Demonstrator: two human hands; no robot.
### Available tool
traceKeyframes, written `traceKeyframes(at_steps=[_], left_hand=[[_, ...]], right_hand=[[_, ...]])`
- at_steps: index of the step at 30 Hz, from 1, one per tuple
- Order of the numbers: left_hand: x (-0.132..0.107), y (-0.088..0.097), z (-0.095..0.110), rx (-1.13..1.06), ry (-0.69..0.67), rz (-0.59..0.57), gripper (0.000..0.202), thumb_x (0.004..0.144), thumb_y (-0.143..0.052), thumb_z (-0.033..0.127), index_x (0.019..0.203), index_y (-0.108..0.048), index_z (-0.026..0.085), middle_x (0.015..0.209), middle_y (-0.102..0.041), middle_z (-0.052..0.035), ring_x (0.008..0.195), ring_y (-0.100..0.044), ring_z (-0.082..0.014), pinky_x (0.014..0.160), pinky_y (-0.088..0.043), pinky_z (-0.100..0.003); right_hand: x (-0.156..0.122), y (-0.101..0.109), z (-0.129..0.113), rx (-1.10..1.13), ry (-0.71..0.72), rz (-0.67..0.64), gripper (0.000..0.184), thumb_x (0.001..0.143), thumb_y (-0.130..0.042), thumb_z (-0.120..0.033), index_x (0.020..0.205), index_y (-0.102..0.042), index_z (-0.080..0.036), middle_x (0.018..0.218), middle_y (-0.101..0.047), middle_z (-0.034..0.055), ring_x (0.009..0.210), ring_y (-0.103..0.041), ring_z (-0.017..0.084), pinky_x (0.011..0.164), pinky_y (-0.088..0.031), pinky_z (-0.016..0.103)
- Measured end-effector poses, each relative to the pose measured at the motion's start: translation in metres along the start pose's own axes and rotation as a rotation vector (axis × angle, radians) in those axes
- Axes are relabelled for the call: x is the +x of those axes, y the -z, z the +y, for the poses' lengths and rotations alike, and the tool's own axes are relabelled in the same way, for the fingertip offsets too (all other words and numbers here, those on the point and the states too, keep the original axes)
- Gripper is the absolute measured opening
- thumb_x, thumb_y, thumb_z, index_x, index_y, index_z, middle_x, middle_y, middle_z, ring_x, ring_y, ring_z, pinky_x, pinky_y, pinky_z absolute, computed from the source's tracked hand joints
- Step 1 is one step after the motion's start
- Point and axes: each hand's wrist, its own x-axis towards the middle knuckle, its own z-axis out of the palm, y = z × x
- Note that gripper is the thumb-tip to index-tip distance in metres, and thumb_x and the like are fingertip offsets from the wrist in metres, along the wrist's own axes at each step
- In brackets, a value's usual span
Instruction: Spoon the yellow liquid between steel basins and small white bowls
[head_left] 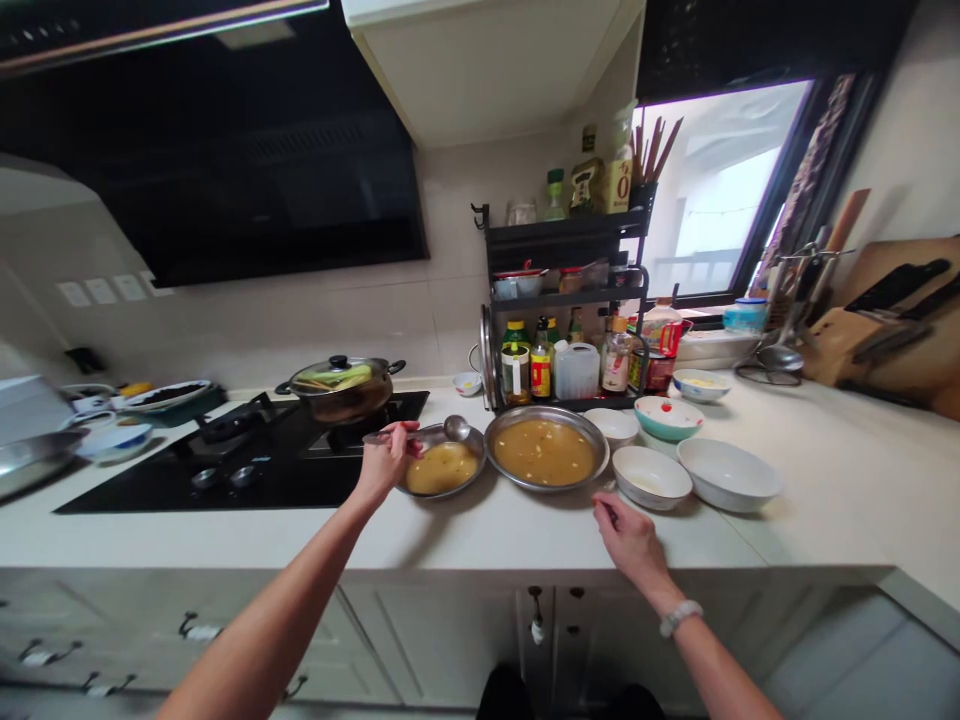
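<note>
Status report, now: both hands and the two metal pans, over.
Left hand shut on ladle, at far rim of small pan. Right hand on counter beside large pan, grip unclear. White bowls close on its right.

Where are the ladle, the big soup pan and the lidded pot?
ladle (pixel 456 428), head view, its bowl.
big soup pan (pixel 547 413), head view, far rim.
lidded pot (pixel 337 381), head view, glass lid.

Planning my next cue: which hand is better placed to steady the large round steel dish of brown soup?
Probably right: the right hand lies at the rim of the large steel dish, seemingly free; the left hand holds a steel ladle over the smaller steel dish.
</note>
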Motion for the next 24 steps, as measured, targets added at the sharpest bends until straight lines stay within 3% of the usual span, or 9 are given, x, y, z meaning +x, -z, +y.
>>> traceKeyframes(at_steps=[5, 12, 17, 24], left_hand=[[-0.01, 0.019, -0.019, 0.091, 0.084, -0.015, 0.016, 0.079, -0.055, 0.023, 0.074, -0.067, 0.015, 0.049, -0.062, -0.0031, 0.044, -0.06, -0.0173, 0.046, -0.047, -0.024], [-0.011, 0.014, -0.03, -0.029, 0.188, 0.062, 0.017, 0.079, -0.052, 0.02, 0.072, -0.066, 0.013, 0.051, -0.064, -0.0044, 0.044, -0.062, -0.0172, 0.048, -0.051, -0.026], [-0.005, 0.014, -0.025, -0.186, 0.307, 0.212, 0.02, 0.075, -0.048, 0.014, 0.063, -0.062, 0.011, 0.055, -0.065, -0.0062, 0.045, -0.061, -0.015, 0.05, -0.053, -0.026], [-0.004, 0.018, -0.014, -0.25, 0.387, 0.261, 0.017, 0.07, -0.046, 0.01, 0.062, -0.062, 0.01, 0.049, -0.063, -0.0048, 0.041, -0.059, -0.0125, 0.046, -0.049, -0.022]], right_hand=[[0.0, -0.001, 0.0, -0.007, -0.003, -0.006, 0.03, 0.084, -0.044, -0.037, 0.085, -0.068, -0.02, 0.071, -0.071, 0.0072, 0.059, -0.065, 0.02, 0.058, -0.05, 0.029], [0.0, 0.0, -0.001, -0.01, -0.007, -0.013, 0.03, 0.083, -0.043, -0.038, 0.084, -0.068, -0.02, 0.071, -0.072, 0.0071, 0.06, -0.066, 0.02, 0.057, -0.049, 0.029], [0.0, 0.001, -0.001, -0.008, -0.006, -0.014, 0.03, 0.083, -0.044, -0.038, 0.085, -0.068, -0.02, 0.071, -0.071, 0.0068, 0.06, -0.066, 0.02, 0.057, -0.049, 0.028], [0.0, 0.001, -0.001, -0.013, 0.0, -0.02, 0.031, 0.084, -0.043, -0.038, 0.086, -0.068, -0.019, 0.069, -0.071, 0.0073, 0.057, -0.064, 0.019, 0.057, -0.048, 0.028]])
